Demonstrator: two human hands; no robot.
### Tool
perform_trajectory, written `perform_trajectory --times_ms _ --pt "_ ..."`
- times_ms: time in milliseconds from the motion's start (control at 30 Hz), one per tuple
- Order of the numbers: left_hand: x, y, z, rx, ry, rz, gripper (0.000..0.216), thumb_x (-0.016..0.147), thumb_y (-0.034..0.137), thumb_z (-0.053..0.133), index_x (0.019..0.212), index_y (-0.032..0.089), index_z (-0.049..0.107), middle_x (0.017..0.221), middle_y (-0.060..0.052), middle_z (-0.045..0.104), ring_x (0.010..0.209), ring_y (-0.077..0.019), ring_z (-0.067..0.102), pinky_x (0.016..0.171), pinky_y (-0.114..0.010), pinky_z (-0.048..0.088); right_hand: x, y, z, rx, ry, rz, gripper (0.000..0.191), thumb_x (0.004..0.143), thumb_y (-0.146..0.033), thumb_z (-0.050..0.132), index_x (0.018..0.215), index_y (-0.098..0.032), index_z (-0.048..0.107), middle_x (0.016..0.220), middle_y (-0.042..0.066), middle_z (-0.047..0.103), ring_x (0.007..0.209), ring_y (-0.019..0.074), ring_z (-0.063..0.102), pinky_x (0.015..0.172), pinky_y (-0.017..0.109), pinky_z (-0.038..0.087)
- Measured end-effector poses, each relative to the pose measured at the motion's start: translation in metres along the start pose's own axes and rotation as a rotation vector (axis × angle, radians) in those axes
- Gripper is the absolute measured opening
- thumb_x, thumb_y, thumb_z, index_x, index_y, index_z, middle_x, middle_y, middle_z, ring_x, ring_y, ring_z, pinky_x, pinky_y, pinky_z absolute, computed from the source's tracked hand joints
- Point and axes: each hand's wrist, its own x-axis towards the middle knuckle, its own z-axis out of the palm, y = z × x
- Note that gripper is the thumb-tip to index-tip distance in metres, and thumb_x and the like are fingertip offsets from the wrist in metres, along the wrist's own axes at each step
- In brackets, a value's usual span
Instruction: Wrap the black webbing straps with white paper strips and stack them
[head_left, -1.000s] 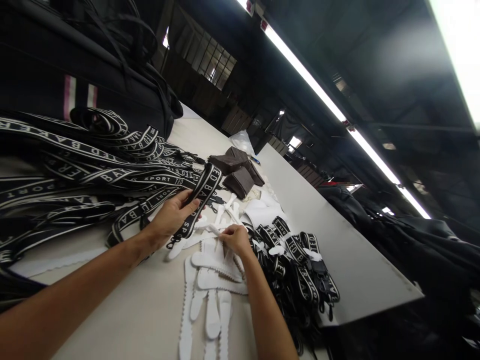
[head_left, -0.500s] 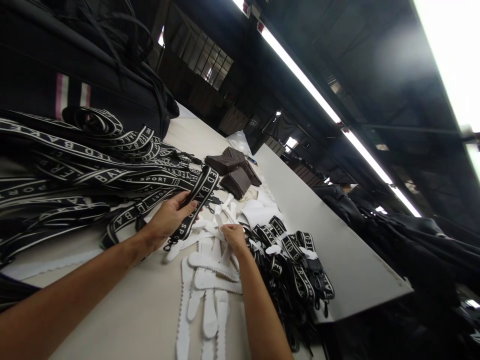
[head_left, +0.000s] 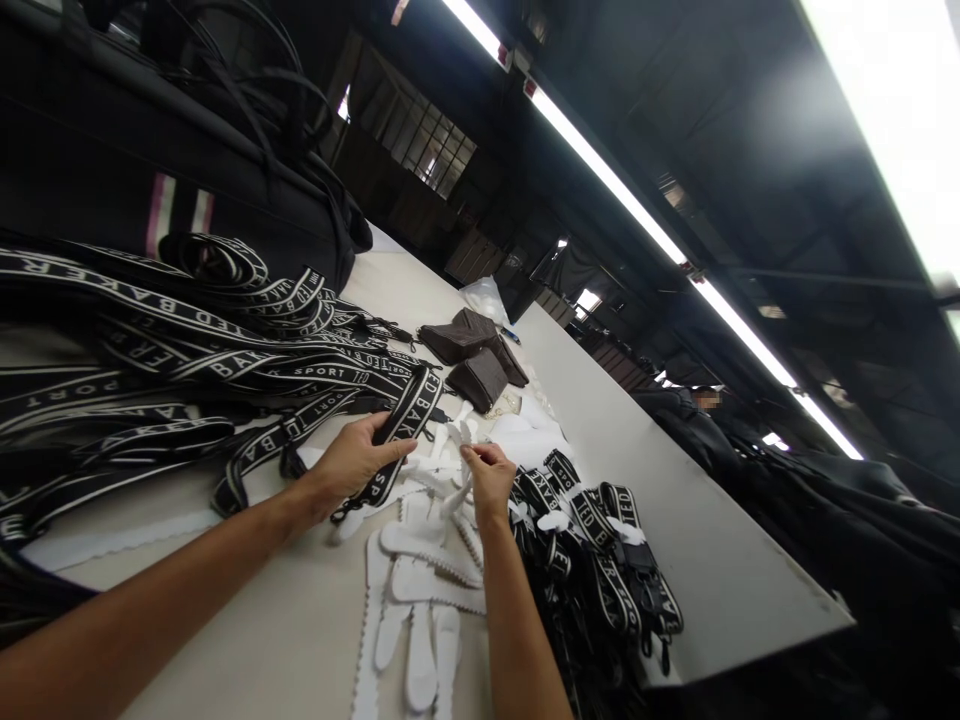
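Observation:
My left hand (head_left: 361, 458) is closed round a folded black-and-white lettered webbing strap (head_left: 409, 420), whose metal hook hangs at its lower end. To its right, my right hand (head_left: 489, 475) pinches a white strip (head_left: 459, 493) between thumb and fingers, held just over the pile. Below both hands lie several white toothed-edge strips (head_left: 420, 580), overlapping on the table. Beside my right forearm is a heap of folded straps (head_left: 592, 540), with white strips wrapped round some of them.
Loose lettered straps (head_left: 187, 340) are heaped on the left, in front of a large black bag (head_left: 82, 150). Dark brown folded pieces (head_left: 478, 378) and a clear plastic bag (head_left: 484, 298) lie farther back. Past the light table (head_left: 720, 540), a person (head_left: 705, 400) is partly visible.
My right hand has lifted slightly off the pile with a white strip in its fingers. My left hand keeps hold of the folded strap. The view has shifted a little.

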Motion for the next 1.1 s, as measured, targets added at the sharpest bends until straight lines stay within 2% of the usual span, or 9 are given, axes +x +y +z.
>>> perform_trajectory --times_ms 133,333,500,600,733,833,933,1033,1100 --pt "-0.003 0.0 0.005 -0.021 0.025 0.082 0.048 0.061 0.032 0.084 0.102 0.017 0.065 0.089 -0.004 0.073 0.085 -0.0193 0.067 0.073 -0.025 0.054 -0.012 -0.03 -0.004 0.018 -0.014 -0.161 0.026 0.071 -0.04 0.074 0.07 -0.015 0.07 0.073 0.002 0.062 0.068 0.0144 0.054 0.065 0.025 0.045" --pt "-0.008 0.001 0.011 -0.044 0.012 0.144 0.044 0.06 0.032 0.084 0.098 0.018 0.067 0.087 -0.003 0.073 0.078 -0.0179 0.066 0.068 -0.023 0.052 -0.044 -0.058 0.005 -0.051 -0.121 -0.332 0.021 0.08 -0.035 0.07 0.071 -0.016 0.069 0.073 0.003 0.061 0.063 0.0129 0.053 0.057 0.023 0.043" --pt "-0.008 0.005 0.011 -0.059 0.054 0.113 0.043 0.057 0.031 0.085 0.094 0.016 0.068 0.081 -0.002 0.072 0.075 -0.0185 0.066 0.067 -0.025 0.052 -0.048 -0.046 0.008 -0.071 -0.162 -0.358 0.018 0.08 -0.031 0.071 0.07 -0.017 0.07 0.071 0.002 0.061 0.061 0.0129 0.053 0.057 0.023 0.043" --pt "-0.008 0.01 0.008 -0.09 0.04 0.074 0.043 0.057 0.03 0.085 0.094 0.017 0.067 0.083 -0.003 0.072 0.076 -0.0176 0.066 0.068 -0.025 0.053 -0.038 -0.027 -0.001 -0.145 -0.063 -0.267 0.02 0.083 -0.032 0.066 0.071 -0.016 0.069 0.073 0.004 0.062 0.067 0.0153 0.057 0.062 0.025 0.046" --pt "-0.006 0.016 0.002 -0.193 0.057 0.007 0.046 0.058 0.031 0.086 0.097 0.016 0.066 0.084 -0.003 0.07 0.068 -0.0142 0.063 0.058 -0.022 0.051 -0.027 -0.018 -0.022 -0.478 -0.061 -0.125 0.022 0.088 -0.024 0.053 0.095 -0.016 0.073 0.1 0.011 0.069 0.086 0.0214 0.064 0.079 0.032 0.049" --pt "-0.007 0.018 0.0 -0.253 0.059 -0.029 0.045 0.059 0.03 0.086 0.095 0.016 0.065 0.076 0.0 0.066 0.059 -0.0107 0.058 0.051 -0.02 0.048 -0.036 -0.037 -0.028 -0.509 -0.064 -0.213 0.038 0.093 -0.026 0.047 0.127 -0.015 0.061 0.133 0.017 0.056 0.119 0.0272 0.054 0.1 0.041 0.042" --pt "-0.009 0.018 0.003 -0.272 0.041 -0.012 0.045 0.06 0.029 0.086 0.097 0.016 0.065 0.082 -0.001 0.067 0.065 -0.0113 0.061 0.057 -0.02 0.051 -0.054 -0.063 -0.019 -0.292 -0.296 -0.293 0.05 0.092 -0.039 0.054 0.138 -0.02 0.051 0.14 0.013 0.052 0.131 0.0268 0.045 0.11 0.045 0.036" --pt "-0.011 0.018 0.007 -0.26 0.047 -0.006 0.045 0.059 0.029 0.086 0.096 0.017 0.064 0.082 0.0 0.067 0.063 -0.0121 0.061 0.053 -0.021 0.052 -0.071 -0.072 -0.002 0.048 -0.621 -0.12 0.075 0.081 -0.041 0.071 0.146 -0.024 0.039 0.118 0.009 0.067 0.112 0.0249 0.061 0.1 0.042 0.046" --pt "-0.011 0.019 0.007 -0.228 0.066 -0.004 0.045 0.059 0.03 0.085 0.096 0.018 0.064 0.077 0.001 0.065 0.058 -0.0116 0.058 0.049 -0.022 0.05 -0.079 -0.068 0.008 0.181 -0.702 -0.003 0.083 0.074 -0.037 0.077 0.146 -0.022 0.038 0.101 0.005 0.071 0.097 0.0227 0.066 0.093 0.04 0.05"
